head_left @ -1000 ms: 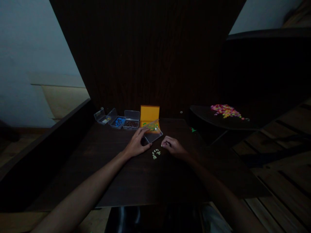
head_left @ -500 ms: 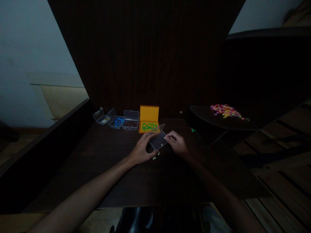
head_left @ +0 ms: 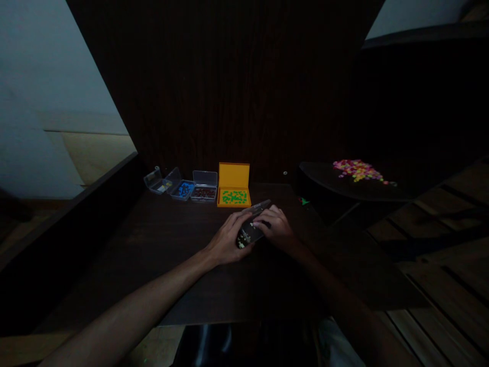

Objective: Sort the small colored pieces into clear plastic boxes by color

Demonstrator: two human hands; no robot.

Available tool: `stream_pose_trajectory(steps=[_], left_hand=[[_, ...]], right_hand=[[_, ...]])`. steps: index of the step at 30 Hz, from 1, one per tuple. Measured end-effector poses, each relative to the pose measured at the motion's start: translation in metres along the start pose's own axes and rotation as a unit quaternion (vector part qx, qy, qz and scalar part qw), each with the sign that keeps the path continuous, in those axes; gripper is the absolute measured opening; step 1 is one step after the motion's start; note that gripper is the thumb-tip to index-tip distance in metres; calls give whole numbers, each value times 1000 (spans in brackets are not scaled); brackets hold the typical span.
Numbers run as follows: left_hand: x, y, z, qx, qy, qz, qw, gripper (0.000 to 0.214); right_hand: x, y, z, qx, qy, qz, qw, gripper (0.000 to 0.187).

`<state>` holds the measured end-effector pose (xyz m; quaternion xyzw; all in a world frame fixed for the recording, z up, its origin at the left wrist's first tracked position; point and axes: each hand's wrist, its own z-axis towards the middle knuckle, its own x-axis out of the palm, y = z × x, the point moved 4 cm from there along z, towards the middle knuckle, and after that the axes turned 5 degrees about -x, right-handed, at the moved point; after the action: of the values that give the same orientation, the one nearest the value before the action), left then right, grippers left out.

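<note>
My left hand (head_left: 229,239) is curled around a small clear plastic box (head_left: 258,235) with its hinged lid (head_left: 260,207) raised, holding it tilted just above the dark table. Small pale pieces (head_left: 242,245) show at the box's near left side; whether all lie inside it is hard to make out. Over the right side of the box, my right hand (head_left: 278,227) has its fingers bent together, with a small pale piece (head_left: 252,225) at the tips. Behind the hands stands an open yellow box (head_left: 234,176) with green pieces (head_left: 235,197) in it.
Left of the yellow box stand open clear boxes with dark red pieces (head_left: 204,193), blue pieces (head_left: 186,189) and a few pale yellow pieces (head_left: 165,186). A pile of pink and yellow pieces (head_left: 359,170) lies on the right-hand shelf (head_left: 324,181). A green bit (head_left: 304,201) sits near it.
The clear box has tilted and turned in my left hand, and its lid stands nearer my right hand. My right fingertips have moved left and down, into the box.
</note>
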<state>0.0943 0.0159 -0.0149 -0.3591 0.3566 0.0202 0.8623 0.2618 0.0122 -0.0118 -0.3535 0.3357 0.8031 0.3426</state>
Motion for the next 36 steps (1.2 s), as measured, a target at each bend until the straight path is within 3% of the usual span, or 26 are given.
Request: stream_pose_trajectory(steps=[14,20,25,27,30,33,36], left_hand=[[-2,3,2,-10,3,-6,1000,73],[-5,8,3,-10,-17,7,1000,69],[-13,21,6,-65,-71,47,994,65],[-17,29,8,-86,-97,61,990,63],[-25,39,10,-112,-133,83,981,63],[-30,47,11,-125,-138,93,978,62],[-32,51,12,-132,-139,101,976,63]], right_hand=[[-9,-3,4,-14,-52,43,998,19],[-19,-3,4,21,-134,62,989,20],[-18,-12,1,58,-162,74,982,24],[-15,-14,1,44,-126,68,989,23],[-5,-15,0,-2,-18,62,998,22],[6,-17,-4,-39,82,65,994,20],[12,-19,-7,-62,137,72,986,26]])
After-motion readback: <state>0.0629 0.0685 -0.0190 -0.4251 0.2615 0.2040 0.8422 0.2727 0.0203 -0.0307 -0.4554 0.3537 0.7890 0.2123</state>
